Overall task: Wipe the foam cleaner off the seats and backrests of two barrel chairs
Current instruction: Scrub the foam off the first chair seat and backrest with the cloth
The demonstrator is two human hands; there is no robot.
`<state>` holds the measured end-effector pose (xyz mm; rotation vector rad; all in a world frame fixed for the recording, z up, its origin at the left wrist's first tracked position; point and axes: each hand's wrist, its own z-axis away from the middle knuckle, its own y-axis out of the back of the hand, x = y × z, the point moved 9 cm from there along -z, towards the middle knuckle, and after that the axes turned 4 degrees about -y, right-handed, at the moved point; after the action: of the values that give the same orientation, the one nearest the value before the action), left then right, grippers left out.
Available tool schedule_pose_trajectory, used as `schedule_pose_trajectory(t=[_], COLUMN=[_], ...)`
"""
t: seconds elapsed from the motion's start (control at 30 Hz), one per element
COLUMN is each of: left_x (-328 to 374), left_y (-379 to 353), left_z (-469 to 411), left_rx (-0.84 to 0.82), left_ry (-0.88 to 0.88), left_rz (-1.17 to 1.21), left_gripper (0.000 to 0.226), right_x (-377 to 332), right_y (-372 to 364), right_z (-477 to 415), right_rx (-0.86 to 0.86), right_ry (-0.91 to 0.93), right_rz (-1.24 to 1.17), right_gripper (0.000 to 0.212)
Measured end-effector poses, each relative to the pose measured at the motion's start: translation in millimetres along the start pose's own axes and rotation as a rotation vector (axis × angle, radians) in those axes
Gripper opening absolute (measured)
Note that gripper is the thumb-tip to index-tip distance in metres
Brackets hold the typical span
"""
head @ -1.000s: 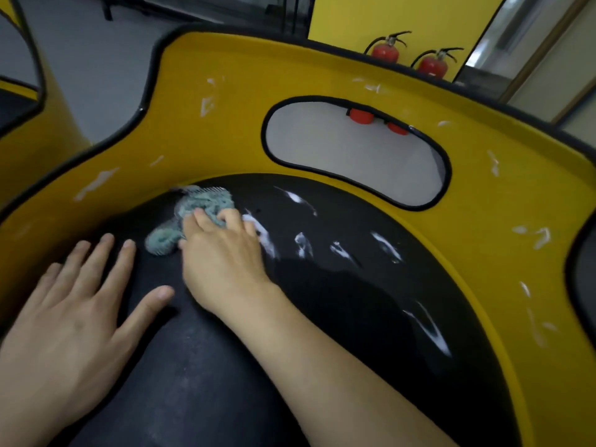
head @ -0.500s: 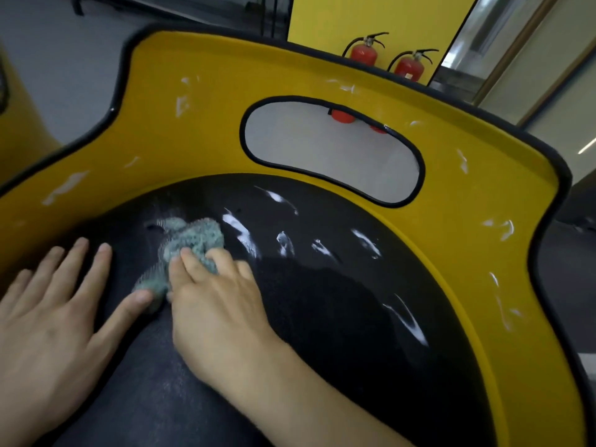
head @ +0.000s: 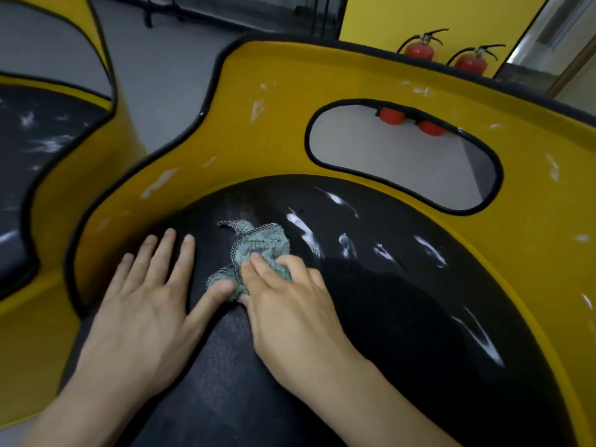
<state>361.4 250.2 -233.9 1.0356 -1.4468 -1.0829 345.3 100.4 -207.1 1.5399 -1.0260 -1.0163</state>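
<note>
A yellow barrel chair with a black seat [head: 403, 317] fills the view. White foam streaks [head: 303, 230] lie across the seat's far and right side, and smaller smears dot the yellow backrest [head: 258, 108]. My right hand [head: 290, 308] presses a crumpled teal cloth [head: 258, 250] onto the seat's left part, fingers curled over it. Flat on the seat to the left rests my left hand [head: 145, 301], fingers spread, its thumb touching the cloth's near edge. A second yellow chair [head: 48, 130] with foam on its black seat stands at the left.
The backrest has an oval cut-out [head: 403, 156] with black trim. Two red fire extinguishers [head: 419, 50] stand on the floor behind the chair, by a yellow wall. Grey floor [head: 167, 75] separates the two chairs.
My right hand has pulled the cloth from the seat's back edge toward me, until it meets my left thumb. The view has swung left, showing the second chair.
</note>
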Motion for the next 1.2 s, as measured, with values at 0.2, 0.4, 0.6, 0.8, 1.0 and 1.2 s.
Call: schedule_pose_trajectory(t=[0.2, 0.4, 0.6, 0.8, 1.0, 1.2], left_x=[3, 2, 4, 8, 5, 11], left_y=[1, -1, 0, 3, -1, -2], left_z=[3, 4, 4, 5, -1, -18], left_rx=[-0.043, -0.05, -0.06, -0.08, -0.175, -0.139], left_ry=[0.009, 0.009, 0.004, 0.016, -0.034, -0.082], left_rz=[-0.011, -0.036, -0.043, -0.048, -0.057, -0.051], left_gripper=[0.105, 0.104, 0.102, 0.101, 0.129, 0.124], right_x=[2, -5, -5, -3, 6, 8], right_y=[-20, -3, -9, -22, -4, -8], right_z=[-93, -15, -31, -95, -6, -51], right_rx=[-0.104, -0.063, -0.135, -0.157, -0.245, -0.239], right_ry=[-0.039, 0.013, 0.005, -0.042, -0.069, -0.036], right_rz=[0.029, -0.013, -0.015, 0.04, -0.021, 0.04], right_gripper=[0.045, 0.045, 0.044, 0.041, 0.052, 0.051])
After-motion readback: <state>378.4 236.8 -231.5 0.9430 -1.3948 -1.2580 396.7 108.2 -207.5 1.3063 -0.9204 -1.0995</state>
